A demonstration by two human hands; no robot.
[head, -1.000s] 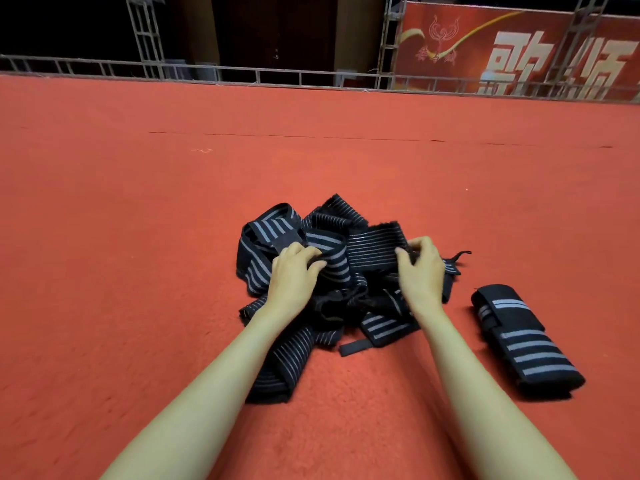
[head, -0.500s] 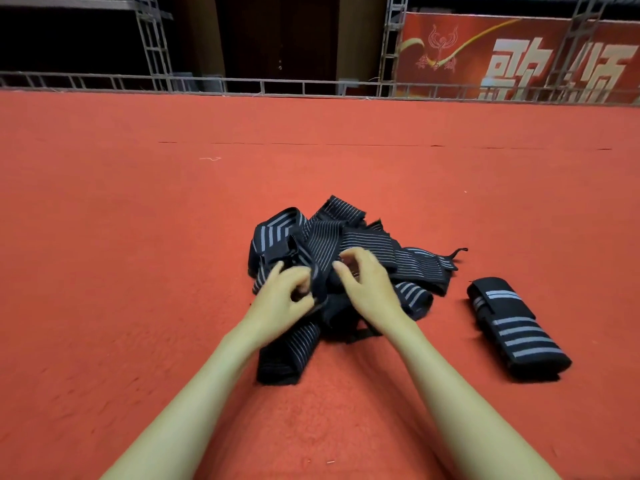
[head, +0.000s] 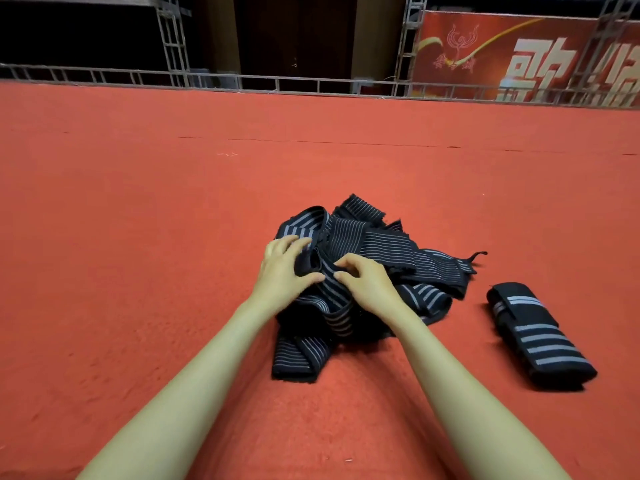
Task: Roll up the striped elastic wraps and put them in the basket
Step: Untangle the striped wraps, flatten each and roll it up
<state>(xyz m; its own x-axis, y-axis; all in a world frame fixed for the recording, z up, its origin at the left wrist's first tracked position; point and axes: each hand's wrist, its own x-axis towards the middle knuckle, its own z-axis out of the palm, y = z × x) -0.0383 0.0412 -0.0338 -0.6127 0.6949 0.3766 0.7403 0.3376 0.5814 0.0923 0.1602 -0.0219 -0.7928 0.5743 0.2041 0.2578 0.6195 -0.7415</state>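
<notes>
On the red carpeted floor (head: 138,271) the left hand (head: 287,268) lies on the left part of the heap, fingers spread and nearly straight over a fold, thumb laid against one band; it looks to be steadying the cloth rather than closing round it; under and beyond it sits the tangled pile of black elastic wraps with grey stripes (head: 391,247), bands crossing one another, one flat end trailing toward the person; just to the right, on the same band, the right hand (head: 367,284) has its fingers curled and pinches the striped strip near the middle of the pile; well to the right, apart from the heap, lies one rolled black wrap with grey stripes (head: 540,336), its flap closed over it, on the floor and not in any container; no basket is in view; by this showing the task is at an early stage: one wrap is rolled but not yet stowed, several lie loose; the step in hand looks like freeing a single band from the tangle for rolling.
</notes>
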